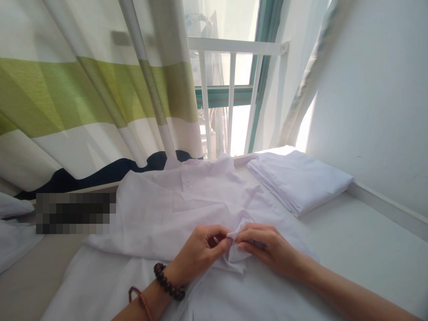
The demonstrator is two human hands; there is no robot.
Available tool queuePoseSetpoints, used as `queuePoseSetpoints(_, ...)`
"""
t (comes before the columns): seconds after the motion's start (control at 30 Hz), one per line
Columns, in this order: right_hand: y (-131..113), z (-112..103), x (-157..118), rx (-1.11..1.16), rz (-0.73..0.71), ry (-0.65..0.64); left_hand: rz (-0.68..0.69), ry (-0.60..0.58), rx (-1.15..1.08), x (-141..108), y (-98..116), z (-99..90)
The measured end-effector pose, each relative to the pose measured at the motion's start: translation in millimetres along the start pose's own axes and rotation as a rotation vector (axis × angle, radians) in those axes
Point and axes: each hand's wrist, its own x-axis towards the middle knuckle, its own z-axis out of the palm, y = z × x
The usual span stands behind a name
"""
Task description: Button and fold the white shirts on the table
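Note:
A white shirt [147, 214] lies spread and wrinkled on the white surface in front of me, with a stitched placket or pocket edge visible near its far end. My left hand [205, 245] pinches a small fold of its cloth between thumb and fingers. Close beside it, almost touching, my right hand [261, 240] grips the same gathered bit from the right. Whatever small part sits between the fingertips, such as a button, is hidden. Dark wooden beads and a reddish-brown bracelet circle my left wrist.
A folded stack of white cloth [297, 178] rests at the right by the wall. Behind stand a white railing [234, 47] and a window. A white and green curtain [110, 93] hangs at the left. More white cloth [15, 232] and a blurred-out patch are at the left edge.

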Motion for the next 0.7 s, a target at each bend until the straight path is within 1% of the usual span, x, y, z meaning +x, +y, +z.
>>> queuePoseSetpoints(0.1,-0.2,1.9,-0.6,-0.021,0.038,0.011,-0.04,-0.04,-0.074,0.0,-1.8,-1.0)
queuePoseSetpoints(0.27,-0.8,5.5,-2.3,-0.062,0.102,0.033,-0.079,-0.06,-0.216,1.2,-4.0,-1.1)
queuePoseSetpoints(0.43,-0.3,7.3,-2.7,-0.052,0.149,0.051,-0.119,-0.093,-0.3,0.9,-6.0,-3.1)
queuePoseSetpoints(0.57,1.2,7.1,-2.9,-0.016,0.154,0.053,-0.117,-0.128,-0.313,-0.8,-7.3,-4.4)
queuePoseSetpoints(0.7,3.0,7.0,-3.0,-0.015,0.142,0.068,-0.11,-0.101,-0.202,-0.5,-6.0,-2.4)
